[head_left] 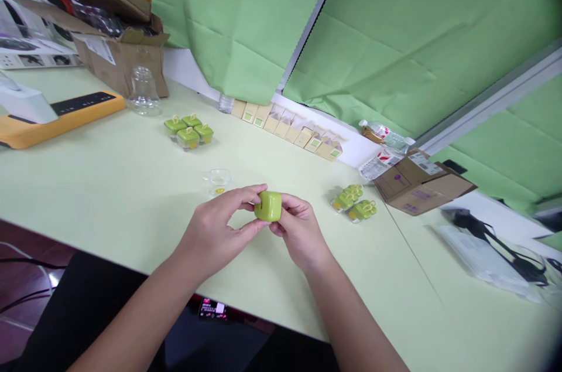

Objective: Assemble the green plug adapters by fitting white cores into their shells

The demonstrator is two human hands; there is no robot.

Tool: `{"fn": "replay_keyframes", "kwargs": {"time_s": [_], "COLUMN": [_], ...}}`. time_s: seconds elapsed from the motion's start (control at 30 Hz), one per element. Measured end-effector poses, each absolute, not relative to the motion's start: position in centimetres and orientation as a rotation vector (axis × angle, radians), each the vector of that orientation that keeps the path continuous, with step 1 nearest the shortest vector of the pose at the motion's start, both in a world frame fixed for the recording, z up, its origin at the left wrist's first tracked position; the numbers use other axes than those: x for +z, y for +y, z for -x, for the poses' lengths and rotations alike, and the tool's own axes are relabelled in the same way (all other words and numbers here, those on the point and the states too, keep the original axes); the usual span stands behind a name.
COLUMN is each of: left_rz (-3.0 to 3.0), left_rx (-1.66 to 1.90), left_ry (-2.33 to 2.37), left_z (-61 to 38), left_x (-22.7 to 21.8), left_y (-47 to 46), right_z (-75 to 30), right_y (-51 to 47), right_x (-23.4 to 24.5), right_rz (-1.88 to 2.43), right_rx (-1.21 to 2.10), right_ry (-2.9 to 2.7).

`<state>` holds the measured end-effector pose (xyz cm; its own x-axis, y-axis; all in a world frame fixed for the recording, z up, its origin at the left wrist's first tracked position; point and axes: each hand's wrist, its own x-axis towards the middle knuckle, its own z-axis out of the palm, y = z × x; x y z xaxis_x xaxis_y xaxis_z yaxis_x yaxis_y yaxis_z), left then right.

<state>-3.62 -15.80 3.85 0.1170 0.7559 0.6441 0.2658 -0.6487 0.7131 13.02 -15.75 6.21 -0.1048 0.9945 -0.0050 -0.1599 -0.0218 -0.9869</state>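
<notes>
A small glossy green lid, squarish with rounded corners, is held up above the table between both hands. My left hand pinches its left side with thumb and fingers. Fingers of my right hand grip it from the right. Just beyond my left hand, a clear little container with a yellow mark rests on the table. Farther back on the left stand several clear containers with green lids and yellow loops on top. More green-lidded containers are grouped to the right of my right hand.
Small tan boxes line the wall at the back. A clear jar, an orange power strip and a cardboard box are at left. Another cardboard box, plastic bottles and black cables lie right.
</notes>
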Motion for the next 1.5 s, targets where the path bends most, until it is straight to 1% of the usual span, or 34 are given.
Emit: {"fn": "replay_keyframes", "kwargs": {"time_s": [0.4,0.67,0.9,1.1,1.5], "left_rz": [-2.073,-2.131,-2.136,-2.121,-2.096], "left_rx": [1.602,1.601,1.588,1.583,1.558], "left_ry": [0.934,0.914,0.906,0.923,0.976], "left_z": [3.8,4.0,4.0,3.9,4.1], "left_x": [3.7,3.5,3.5,3.5,3.7], "left_y": [-15.8,-15.7,-15.5,-15.6,-15.6], "right_z": [-13.5,-13.3,-13.6,-13.3,-13.9], "right_y": [-15.9,-15.9,-15.9,-15.9,-16.2], "right_x": [6.3,6.3,6.1,5.7,6.8], "right_rz": [1.031,1.088,1.105,1.105,1.019], "right_rx": [1.559,1.430,1.383,1.414,1.444], "right_ry": [-1.055,-1.188,-1.219,-1.108,-1.284]}}
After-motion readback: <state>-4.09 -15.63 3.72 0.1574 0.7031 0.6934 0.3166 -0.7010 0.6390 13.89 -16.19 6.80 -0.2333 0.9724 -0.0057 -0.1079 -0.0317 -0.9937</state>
